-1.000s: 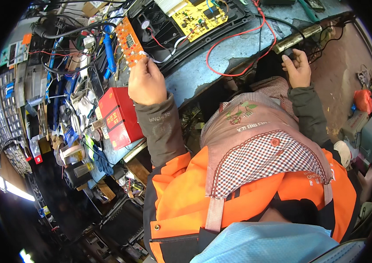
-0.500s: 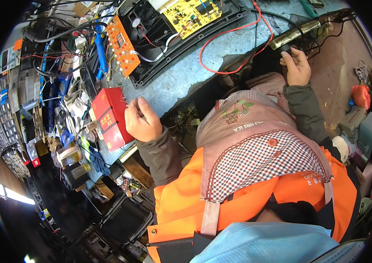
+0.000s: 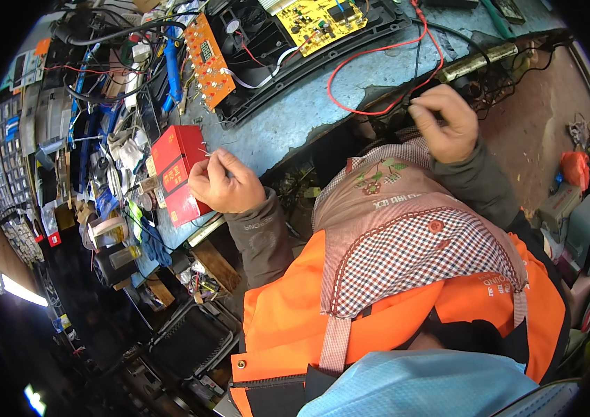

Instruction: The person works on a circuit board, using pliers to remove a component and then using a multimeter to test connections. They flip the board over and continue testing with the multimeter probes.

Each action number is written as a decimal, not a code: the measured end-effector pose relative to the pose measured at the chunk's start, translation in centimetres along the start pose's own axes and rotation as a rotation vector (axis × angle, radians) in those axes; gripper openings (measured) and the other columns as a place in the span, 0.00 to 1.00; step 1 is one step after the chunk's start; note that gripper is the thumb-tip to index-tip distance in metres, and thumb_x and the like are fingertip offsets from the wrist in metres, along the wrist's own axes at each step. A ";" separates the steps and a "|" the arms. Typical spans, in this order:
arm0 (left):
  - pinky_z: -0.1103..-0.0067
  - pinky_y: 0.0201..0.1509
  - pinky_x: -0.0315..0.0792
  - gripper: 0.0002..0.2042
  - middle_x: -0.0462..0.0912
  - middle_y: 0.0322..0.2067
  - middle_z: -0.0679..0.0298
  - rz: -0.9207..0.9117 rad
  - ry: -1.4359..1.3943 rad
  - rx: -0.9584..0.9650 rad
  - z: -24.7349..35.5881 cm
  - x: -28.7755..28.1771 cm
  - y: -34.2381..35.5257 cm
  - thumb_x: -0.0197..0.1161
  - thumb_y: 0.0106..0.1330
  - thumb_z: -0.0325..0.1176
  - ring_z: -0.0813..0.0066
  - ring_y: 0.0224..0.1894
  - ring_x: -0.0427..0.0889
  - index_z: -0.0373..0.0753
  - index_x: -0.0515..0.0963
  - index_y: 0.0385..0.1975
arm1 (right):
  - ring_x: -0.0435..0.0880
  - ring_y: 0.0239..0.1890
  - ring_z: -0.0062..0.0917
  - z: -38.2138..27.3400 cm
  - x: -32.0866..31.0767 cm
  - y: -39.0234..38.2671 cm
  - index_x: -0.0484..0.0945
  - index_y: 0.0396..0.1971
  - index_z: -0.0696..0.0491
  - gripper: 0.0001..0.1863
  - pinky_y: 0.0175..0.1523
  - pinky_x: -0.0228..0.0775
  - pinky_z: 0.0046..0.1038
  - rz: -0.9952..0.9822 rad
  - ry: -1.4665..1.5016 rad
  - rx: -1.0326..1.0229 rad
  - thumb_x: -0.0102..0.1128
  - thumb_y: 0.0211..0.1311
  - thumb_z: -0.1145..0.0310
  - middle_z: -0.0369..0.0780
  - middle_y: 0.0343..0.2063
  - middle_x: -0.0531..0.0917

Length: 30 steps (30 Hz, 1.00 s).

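My left hand (image 3: 229,182) is closed in a pinch beside a red box (image 3: 178,174) at the bench edge. Thin pale wire leads (image 3: 205,151) stick out from its fingertips; the rest of that small part is hidden. My right hand (image 3: 448,124) is bent with thumb and forefinger together, just off the bench's front edge near a looped red cable (image 3: 331,83). What it pinches, if anything, is too small to make out. Farther back lie an orange circuit board (image 3: 210,62) and a yellow circuit board (image 3: 323,26) in a black plastic housing (image 3: 257,104).
The blue bench top (image 3: 295,118) has a worn, chipped front edge. Tools, cables and a blue-handled tool (image 3: 172,73) crowd the left side. Small-parts drawers (image 3: 6,160) stand at far left. A red bag (image 3: 574,169) sits at the right.
My right hand has moved left and toward me, away from the dark gap by the bench edge. My left hand has turned slightly and stays by the red box. The view has shifted a little.
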<state>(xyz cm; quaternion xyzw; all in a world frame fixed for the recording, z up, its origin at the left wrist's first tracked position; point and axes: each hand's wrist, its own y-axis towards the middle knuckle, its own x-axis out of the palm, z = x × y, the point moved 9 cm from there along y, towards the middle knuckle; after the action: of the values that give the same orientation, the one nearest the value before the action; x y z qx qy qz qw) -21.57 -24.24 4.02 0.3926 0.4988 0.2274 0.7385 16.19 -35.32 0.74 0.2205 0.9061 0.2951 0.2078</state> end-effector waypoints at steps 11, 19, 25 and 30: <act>0.61 0.59 0.74 0.17 0.83 0.49 0.48 -0.089 -0.258 0.119 1.5 -2.4 0.2 0.67 0.73 0.38 0.52 0.51 0.80 0.30 0.88 0.52 | 0.85 0.30 0.42 -3.3 13.9 5.9 0.84 0.37 0.56 0.07 0.32 0.75 0.38 -0.381 0.178 -0.310 0.75 0.61 0.75 0.44 0.31 0.83; 0.56 0.76 0.58 0.48 0.82 0.67 0.48 -0.292 -0.331 0.201 4.3 3.2 7.4 0.75 0.71 0.46 0.49 0.71 0.73 0.28 0.56 0.82 | 0.86 0.34 0.43 -1.8 15.5 5.4 0.83 0.38 0.52 0.07 0.37 0.77 0.43 -0.459 0.056 -0.260 0.72 0.63 0.70 0.41 0.33 0.83; 0.54 0.76 0.55 0.50 0.83 0.65 0.50 -0.330 -0.214 0.187 3.3 6.0 6.3 0.76 0.70 0.51 0.50 0.70 0.74 0.27 0.57 0.81 | 0.85 0.33 0.43 -2.2 15.2 5.5 0.83 0.37 0.53 0.08 0.36 0.76 0.42 -0.443 0.077 -0.300 0.73 0.60 0.73 0.42 0.31 0.81; 0.58 0.75 0.61 0.45 0.83 0.65 0.46 -0.233 -0.313 0.209 3.8 3.9 7.5 0.77 0.69 0.47 0.46 0.67 0.78 0.27 0.64 0.78 | 0.85 0.33 0.43 -2.5 15.1 5.3 0.84 0.37 0.54 0.09 0.35 0.75 0.42 -0.444 0.091 -0.311 0.74 0.58 0.75 0.42 0.31 0.81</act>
<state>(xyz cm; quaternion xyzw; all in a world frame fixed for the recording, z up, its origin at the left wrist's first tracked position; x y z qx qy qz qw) -16.10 -18.32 8.66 0.4371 0.4410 0.0242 0.7835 4.10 -24.68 2.24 -0.0314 0.8844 0.3877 0.2581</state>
